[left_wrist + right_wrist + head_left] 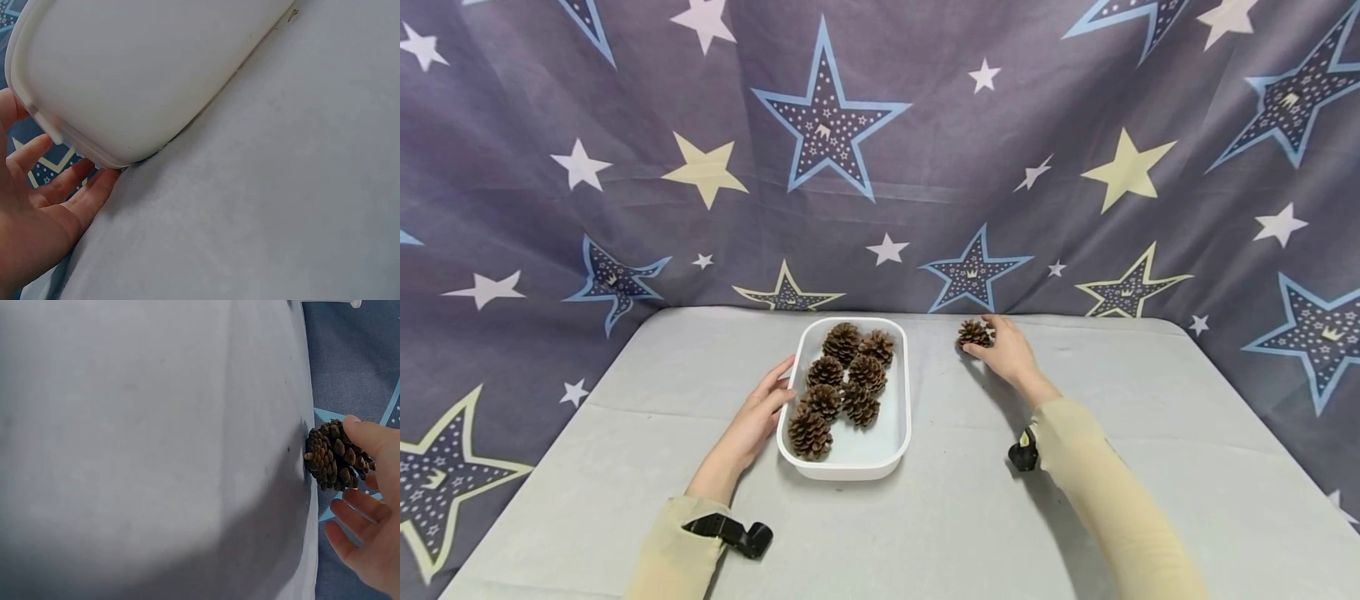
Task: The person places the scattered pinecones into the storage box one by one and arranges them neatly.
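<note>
My right hand (1009, 354) pinches a brown pine cone (973, 334) between thumb and fingers at the table's far edge. In the right wrist view the thumb lies on one side of the pine cone (337, 456), and the other fingers of the hand (375, 525) spread loosely below it. Whether it touches the table I cannot tell. A white rectangular container (865, 471) stands left of it, with several pine cones (824, 402) inside, mostly along its left side. My left hand (758, 421) rests with extended fingers against the container's left wall; its fingers (94, 190) touch the outside.
A pale grey cloth covers the table (955, 500). Right behind its far edge hangs a dark star-patterned curtain (880, 208). A tiny brown scrap (293, 15) lies near the container in the left wrist view. Each sleeve carries a black wrist camera (1024, 450).
</note>
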